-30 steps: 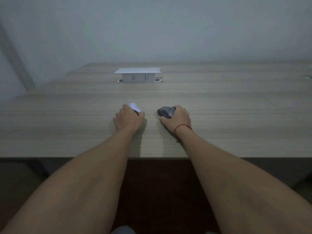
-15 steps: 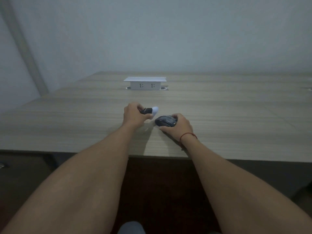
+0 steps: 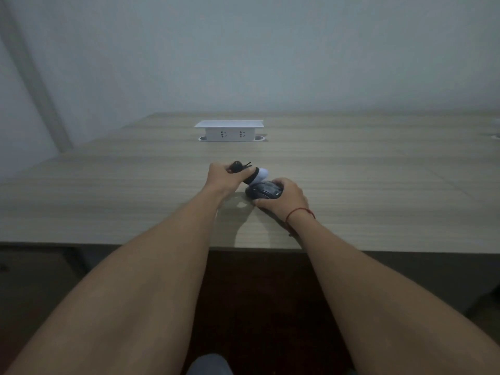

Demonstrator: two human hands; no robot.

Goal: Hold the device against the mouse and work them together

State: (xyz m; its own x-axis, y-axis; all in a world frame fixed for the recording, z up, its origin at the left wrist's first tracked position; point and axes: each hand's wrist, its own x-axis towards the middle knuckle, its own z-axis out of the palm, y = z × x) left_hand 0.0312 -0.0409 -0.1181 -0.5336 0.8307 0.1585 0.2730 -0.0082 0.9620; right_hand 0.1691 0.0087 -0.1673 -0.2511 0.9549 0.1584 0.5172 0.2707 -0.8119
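The computer mouse (image 3: pixel 263 191) sits on the wooden table (image 3: pixel 365 185), near the front edge and roughly at the centre of the view. It is dark with a glossy top and faint lettering near its right end. Its long axis runs roughly left to right across the view; the rounded end toward the left is exposed, and the other end is covered by the right hand (image 3: pixel 284 197). Which end is the front cannot be told.

The right hand grips the mouse: the fingers curl over its far side and the thumb lies along its near side at table level. A thin red string bracelet (image 3: pixel 299 212) circles the right wrist.

Just left of and slightly behind the mouse, the left hand (image 3: pixel 223 177) holds a small dark tool with a white tip (image 3: pixel 250 174). The fingers are curled round the dark body. The tool's long axis slopes from upper left to lower right, and the white tip points down-right at the mouse, very close to its top. Contact cannot be confirmed. A rounded dark part and a thin dark prong protrude above the fingers.

Farther back on the table stands a white pop-up socket box (image 3: pixel 229 130), its outlets facing the camera. A pale wall (image 3: pixel 270 50) rises behind the table.
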